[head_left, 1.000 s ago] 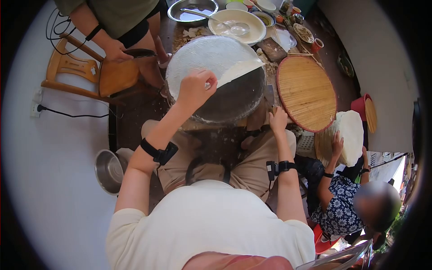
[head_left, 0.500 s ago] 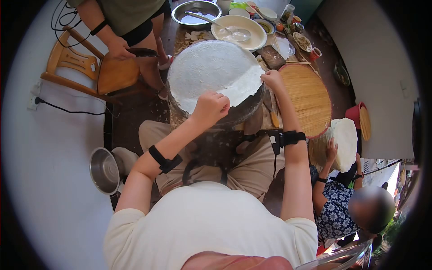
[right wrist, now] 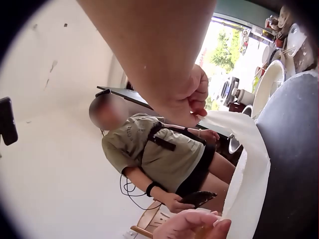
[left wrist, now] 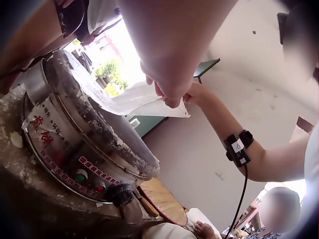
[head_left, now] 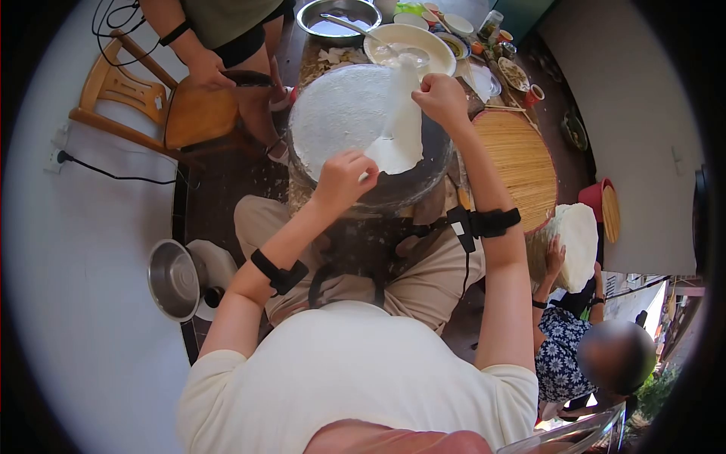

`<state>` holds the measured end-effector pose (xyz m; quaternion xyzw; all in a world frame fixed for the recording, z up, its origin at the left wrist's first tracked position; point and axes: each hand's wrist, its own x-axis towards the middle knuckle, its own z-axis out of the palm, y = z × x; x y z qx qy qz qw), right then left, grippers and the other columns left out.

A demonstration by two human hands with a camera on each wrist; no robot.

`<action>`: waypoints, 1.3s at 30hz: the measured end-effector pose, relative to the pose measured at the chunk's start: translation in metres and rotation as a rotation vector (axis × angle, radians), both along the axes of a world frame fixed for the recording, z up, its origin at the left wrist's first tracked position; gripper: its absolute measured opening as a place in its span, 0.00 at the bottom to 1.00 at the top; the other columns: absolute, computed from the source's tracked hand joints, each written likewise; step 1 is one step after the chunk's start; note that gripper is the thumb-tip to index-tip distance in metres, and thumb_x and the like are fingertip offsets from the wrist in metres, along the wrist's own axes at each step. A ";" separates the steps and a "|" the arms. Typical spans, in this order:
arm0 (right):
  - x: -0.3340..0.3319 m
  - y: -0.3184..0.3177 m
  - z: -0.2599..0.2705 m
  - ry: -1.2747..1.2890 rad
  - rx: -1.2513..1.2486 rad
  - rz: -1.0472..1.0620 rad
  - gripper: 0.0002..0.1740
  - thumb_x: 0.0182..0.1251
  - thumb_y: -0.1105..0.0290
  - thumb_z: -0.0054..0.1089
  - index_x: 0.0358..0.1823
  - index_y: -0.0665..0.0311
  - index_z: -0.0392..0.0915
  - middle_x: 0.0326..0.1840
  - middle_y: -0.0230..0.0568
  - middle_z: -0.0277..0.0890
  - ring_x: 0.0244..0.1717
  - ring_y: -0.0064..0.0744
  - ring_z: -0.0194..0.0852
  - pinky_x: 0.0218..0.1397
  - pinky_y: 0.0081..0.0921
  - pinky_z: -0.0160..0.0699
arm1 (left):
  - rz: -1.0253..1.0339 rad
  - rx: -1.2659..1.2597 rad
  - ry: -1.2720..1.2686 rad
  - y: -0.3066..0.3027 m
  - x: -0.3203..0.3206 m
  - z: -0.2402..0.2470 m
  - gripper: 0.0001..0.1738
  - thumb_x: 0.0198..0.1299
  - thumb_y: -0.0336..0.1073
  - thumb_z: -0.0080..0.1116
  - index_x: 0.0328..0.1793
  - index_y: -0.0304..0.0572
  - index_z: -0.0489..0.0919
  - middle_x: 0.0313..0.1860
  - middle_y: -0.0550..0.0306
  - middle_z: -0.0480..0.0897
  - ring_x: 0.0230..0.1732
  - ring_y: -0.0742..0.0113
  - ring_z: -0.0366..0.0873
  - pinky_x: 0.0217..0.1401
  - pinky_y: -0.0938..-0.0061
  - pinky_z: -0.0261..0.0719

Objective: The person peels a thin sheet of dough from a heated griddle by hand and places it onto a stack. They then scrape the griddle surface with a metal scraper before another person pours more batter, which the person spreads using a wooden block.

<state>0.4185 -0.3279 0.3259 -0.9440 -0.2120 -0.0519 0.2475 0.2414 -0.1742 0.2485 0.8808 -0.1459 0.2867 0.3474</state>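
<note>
A thin white sheet (head_left: 340, 106) covers much of the round dark griddle (head_left: 435, 155); its right side is lifted and folds back. My left hand (head_left: 346, 180) pinches the sheet's near edge. My right hand (head_left: 445, 100) pinches its far right corner, raised above the griddle. In the right wrist view the sheet (right wrist: 251, 174) hangs as a band between the right hand (right wrist: 197, 94) and the left hand (right wrist: 192, 225), with dark griddle surface bare beside it. The left wrist view shows the sheet (left wrist: 144, 102) raised off the griddle (left wrist: 99, 144).
Behind the griddle stand a cream bowl (head_left: 412, 45) with a ladle and a metal basin (head_left: 338, 21). A round woven mat (head_left: 516, 170) lies to the right. One person stands by a wooden chair (head_left: 200, 113); another at lower right holds a white stack (head_left: 576, 246).
My right hand has risen from beside the griddle to the sheet's edge and lifted it up and leftward. My left hand has moved nearer me, and the sheet has spread over more of the near side.
</note>
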 end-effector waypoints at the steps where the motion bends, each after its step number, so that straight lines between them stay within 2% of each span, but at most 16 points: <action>1: -0.007 0.004 0.002 -0.056 0.000 0.040 0.09 0.43 0.64 0.60 0.21 0.62 0.78 0.24 0.48 0.77 0.30 0.48 0.78 0.35 0.39 0.75 | -0.022 -0.001 0.002 0.000 -0.002 -0.002 0.07 0.39 0.28 0.64 0.25 0.44 0.76 0.25 0.57 0.79 0.31 0.55 0.77 0.34 0.66 0.74; 6: -0.043 0.018 0.002 -0.302 -0.013 0.238 0.05 0.45 0.70 0.57 0.19 0.63 0.74 0.21 0.46 0.75 0.28 0.49 0.76 0.32 0.42 0.73 | -0.143 0.028 -0.013 0.010 -0.007 0.005 0.05 0.45 0.30 0.65 0.28 0.43 0.80 0.24 0.57 0.80 0.31 0.54 0.78 0.36 0.63 0.74; 7: -0.048 0.018 0.002 -0.346 -0.047 0.265 0.04 0.46 0.73 0.55 0.19 0.63 0.72 0.20 0.46 0.74 0.28 0.49 0.76 0.32 0.42 0.73 | -0.051 0.033 0.012 0.024 0.003 0.010 0.07 0.46 0.30 0.65 0.32 0.43 0.80 0.27 0.55 0.80 0.33 0.53 0.78 0.38 0.63 0.74; 8: -0.052 0.018 0.001 -0.351 -0.058 0.281 0.04 0.46 0.73 0.55 0.19 0.63 0.72 0.20 0.46 0.73 0.28 0.48 0.76 0.32 0.42 0.73 | 0.039 0.037 0.039 0.043 0.020 0.016 0.09 0.47 0.31 0.65 0.37 0.43 0.81 0.30 0.53 0.81 0.36 0.53 0.78 0.40 0.62 0.75; 10: -0.059 0.017 0.001 -0.360 -0.084 0.312 0.04 0.47 0.73 0.55 0.20 0.63 0.71 0.20 0.46 0.73 0.28 0.47 0.76 0.31 0.41 0.73 | 0.231 0.112 -0.037 0.072 0.056 0.044 0.24 0.46 0.31 0.68 0.52 0.45 0.76 0.45 0.52 0.79 0.49 0.55 0.76 0.56 0.63 0.73; 13: -0.071 0.018 0.006 -0.377 -0.072 0.351 0.04 0.49 0.73 0.55 0.21 0.64 0.71 0.20 0.44 0.73 0.27 0.46 0.76 0.31 0.40 0.73 | 0.142 0.457 -0.040 0.088 0.100 0.045 0.38 0.43 0.34 0.72 0.63 0.51 0.68 0.57 0.53 0.73 0.58 0.55 0.70 0.64 0.59 0.66; 16: -0.075 0.019 0.010 -0.412 -0.045 0.366 0.04 0.49 0.73 0.56 0.22 0.63 0.71 0.20 0.42 0.73 0.26 0.45 0.76 0.31 0.39 0.73 | 0.081 0.552 0.016 0.083 0.107 0.027 0.43 0.37 0.38 0.75 0.64 0.54 0.66 0.58 0.56 0.71 0.61 0.53 0.67 0.69 0.53 0.59; 17: -0.076 0.020 0.011 -0.406 -0.039 0.370 0.05 0.49 0.73 0.56 0.21 0.63 0.70 0.20 0.42 0.73 0.26 0.45 0.75 0.30 0.39 0.73 | 0.074 0.487 0.006 0.081 0.106 0.024 0.42 0.35 0.42 0.76 0.60 0.54 0.67 0.56 0.56 0.72 0.60 0.52 0.68 0.70 0.47 0.55; 20: -0.079 0.021 0.011 -0.402 -0.027 0.384 0.06 0.49 0.73 0.57 0.21 0.63 0.69 0.20 0.42 0.72 0.25 0.45 0.74 0.29 0.38 0.72 | 0.074 0.406 -0.084 0.089 0.109 0.015 0.35 0.36 0.40 0.72 0.54 0.51 0.70 0.52 0.54 0.74 0.59 0.52 0.69 0.68 0.49 0.59; 23: -0.084 0.024 0.019 -0.423 -0.028 0.410 0.05 0.50 0.73 0.57 0.22 0.63 0.70 0.20 0.41 0.73 0.25 0.43 0.76 0.30 0.37 0.73 | 0.102 0.253 -0.174 0.073 0.094 0.036 0.27 0.38 0.37 0.69 0.47 0.49 0.71 0.46 0.56 0.75 0.55 0.53 0.72 0.67 0.50 0.60; 26: -0.089 0.031 0.026 -0.445 -0.019 0.426 0.05 0.50 0.73 0.57 0.22 0.63 0.70 0.20 0.41 0.73 0.25 0.43 0.76 0.29 0.37 0.73 | 0.094 0.234 -0.167 0.069 0.083 0.049 0.20 0.40 0.35 0.66 0.42 0.48 0.73 0.41 0.58 0.76 0.53 0.55 0.73 0.65 0.51 0.62; 29: -0.093 0.035 0.031 -0.456 -0.010 0.438 0.06 0.49 0.73 0.58 0.21 0.62 0.70 0.19 0.41 0.72 0.25 0.43 0.75 0.29 0.38 0.72 | 0.176 0.208 -0.255 0.087 0.082 0.060 0.12 0.43 0.32 0.63 0.36 0.47 0.75 0.36 0.59 0.78 0.48 0.58 0.75 0.64 0.52 0.64; 35: -0.106 0.047 0.055 -0.474 0.020 0.479 0.06 0.49 0.73 0.58 0.21 0.62 0.69 0.19 0.41 0.72 0.25 0.44 0.75 0.29 0.38 0.72 | 0.218 0.267 -0.349 0.105 0.064 0.107 0.06 0.47 0.27 0.58 0.33 0.47 0.78 0.30 0.61 0.80 0.39 0.59 0.78 0.62 0.57 0.66; 39: -0.112 0.049 0.074 -0.481 0.036 0.484 0.05 0.50 0.72 0.57 0.22 0.62 0.70 0.19 0.40 0.73 0.24 0.43 0.76 0.29 0.37 0.72 | 0.219 0.304 -0.414 0.112 0.051 0.134 0.07 0.49 0.27 0.58 0.34 0.47 0.79 0.31 0.60 0.80 0.39 0.60 0.77 0.59 0.59 0.67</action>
